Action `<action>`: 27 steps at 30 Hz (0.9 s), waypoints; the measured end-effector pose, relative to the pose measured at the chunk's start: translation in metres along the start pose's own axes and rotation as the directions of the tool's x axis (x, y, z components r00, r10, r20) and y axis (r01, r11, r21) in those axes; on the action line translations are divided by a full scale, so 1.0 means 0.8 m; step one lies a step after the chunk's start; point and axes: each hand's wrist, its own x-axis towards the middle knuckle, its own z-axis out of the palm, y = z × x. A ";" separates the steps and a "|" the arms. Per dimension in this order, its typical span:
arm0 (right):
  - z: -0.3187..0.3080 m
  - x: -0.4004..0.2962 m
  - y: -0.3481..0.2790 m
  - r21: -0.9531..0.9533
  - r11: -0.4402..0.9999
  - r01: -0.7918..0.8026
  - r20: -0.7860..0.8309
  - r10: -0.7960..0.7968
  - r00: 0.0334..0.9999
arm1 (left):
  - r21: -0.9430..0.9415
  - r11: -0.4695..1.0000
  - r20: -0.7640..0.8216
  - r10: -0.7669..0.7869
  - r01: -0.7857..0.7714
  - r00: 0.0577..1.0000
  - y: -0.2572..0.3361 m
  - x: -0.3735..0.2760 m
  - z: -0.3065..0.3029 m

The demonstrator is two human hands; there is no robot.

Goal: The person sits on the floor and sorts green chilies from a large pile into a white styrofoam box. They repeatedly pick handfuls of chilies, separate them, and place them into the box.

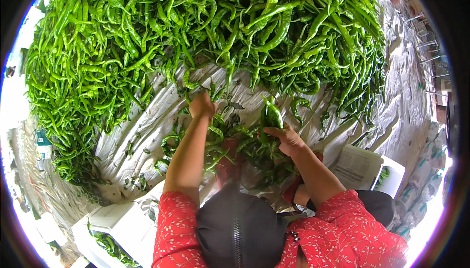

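A large heap of long green chili peppers (pixel 183 22) fills the far side of the white sheet (pixel 136 139). My left hand (pixel 203 104) is reached out at the near edge of the heap, among a few peppers; it is blurred, and its fingers are mostly hidden. To its right, my right hand (pixel 285 137) grips several green chili peppers (pixel 271 113), which point up and away from me. Below and between my hands lie more loose chili peppers (pixel 216 147) around my feet, with some dark leaves (pixel 235 119).
A white foam box (pixel 121 218) with chili peppers inside stands at the lower left. Another white box (pixel 394 174), with printed paper (pixel 354 167) beside it, is at the right. Stacked wrapped bags (pixel 418 191) lie at the right edge. A teal container (pixel 43 143) stands at the left.
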 end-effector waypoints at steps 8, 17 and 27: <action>0.027 -0.009 0.017 0.156 0.970 -0.185 0.281 0.136 0.950 | -0.401 0.739 -0.338 0.429 -0.541 0.838 0.030 -0.178 -0.075; 0.069 -0.036 0.025 0.221 0.962 -0.162 0.424 0.055 0.904 | -0.653 0.606 -0.076 0.544 -0.454 0.836 0.023 -0.260 -0.123; 0.117 -0.075 -0.110 -0.073 0.969 0.238 0.390 -0.192 0.901 | -0.795 0.495 0.000 0.576 -0.349 0.817 0.120 -0.266 -0.279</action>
